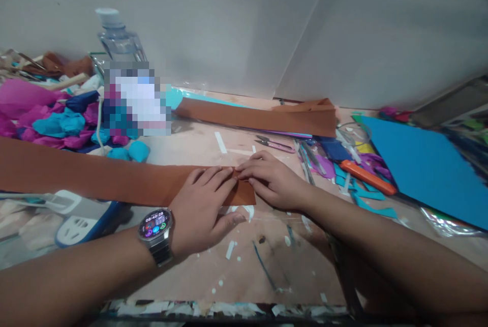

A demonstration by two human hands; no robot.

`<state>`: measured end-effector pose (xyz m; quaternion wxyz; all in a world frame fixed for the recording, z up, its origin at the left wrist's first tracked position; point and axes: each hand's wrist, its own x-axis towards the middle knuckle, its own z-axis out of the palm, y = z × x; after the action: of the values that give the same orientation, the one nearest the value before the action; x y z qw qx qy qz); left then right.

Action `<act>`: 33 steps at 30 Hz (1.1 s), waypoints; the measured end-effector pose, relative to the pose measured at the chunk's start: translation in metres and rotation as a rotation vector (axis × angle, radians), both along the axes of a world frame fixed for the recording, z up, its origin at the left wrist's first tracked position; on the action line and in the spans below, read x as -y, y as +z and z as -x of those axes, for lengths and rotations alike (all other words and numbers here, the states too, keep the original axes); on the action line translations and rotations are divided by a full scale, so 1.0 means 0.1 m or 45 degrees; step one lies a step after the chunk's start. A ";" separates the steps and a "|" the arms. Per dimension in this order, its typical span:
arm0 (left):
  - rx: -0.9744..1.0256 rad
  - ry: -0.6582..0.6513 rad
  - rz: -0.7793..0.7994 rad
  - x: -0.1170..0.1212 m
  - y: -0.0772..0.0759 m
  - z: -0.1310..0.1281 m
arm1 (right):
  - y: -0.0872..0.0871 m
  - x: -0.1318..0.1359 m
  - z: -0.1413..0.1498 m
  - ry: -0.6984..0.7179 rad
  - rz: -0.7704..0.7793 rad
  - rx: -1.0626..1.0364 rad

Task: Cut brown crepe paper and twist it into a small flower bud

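Nearest the camera, the left forearm (72, 276) runs out of view. The left hand (204, 207) lies flat, thumb apart, on a brown strip (95, 178) on the table (305, 276), whose left end is cut off. The right hand (277, 182) bends over the strip's other end; whether it pinches, I cannot tell. Blur hides part of a bottle (118, 39).

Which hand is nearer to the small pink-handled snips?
Right. The right hand is just on the near side of the pink-handled snips, touching the brown strip; the left hand rests on the strip farther off, to the snips' left.
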<state>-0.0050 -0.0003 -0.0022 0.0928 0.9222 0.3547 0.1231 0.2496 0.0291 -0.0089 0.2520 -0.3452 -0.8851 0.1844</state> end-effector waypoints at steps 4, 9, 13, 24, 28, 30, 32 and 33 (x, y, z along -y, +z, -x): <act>0.009 0.017 0.001 0.00 0.00 0.01 | -0.03 -0.01 -0.01 0.006 -0.043 0.001; 0.018 0.018 0.006 -0.01 -0.01 0.01 | -0.04 -0.01 -0.02 0.010 -0.048 -0.015; -0.002 0.000 -0.021 -0.02 0.00 0.01 | -0.04 -0.02 -0.01 0.009 -0.050 -0.027; 0.001 -0.017 -0.016 -0.02 0.02 0.00 | 0.02 0.02 0.01 -0.020 -0.022 -0.056; 0.018 -0.020 -0.011 -0.02 0.02 0.01 | 0.01 0.02 0.00 -0.043 -0.018 -0.054; 0.012 -0.019 -0.011 -0.01 0.03 0.00 | 0.01 0.02 0.00 -0.051 -0.013 -0.054; -0.003 -0.017 -0.008 -0.01 0.03 0.00 | 0.01 0.01 0.00 -0.060 -0.016 -0.060; -0.010 -0.016 -0.007 -0.01 0.03 0.00 | 0.01 0.01 0.00 -0.066 -0.019 -0.067</act>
<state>-0.0054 0.0009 0.0006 0.0895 0.9251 0.3490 0.1199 0.2498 0.0279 -0.0077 0.2825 -0.3613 -0.8702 0.1800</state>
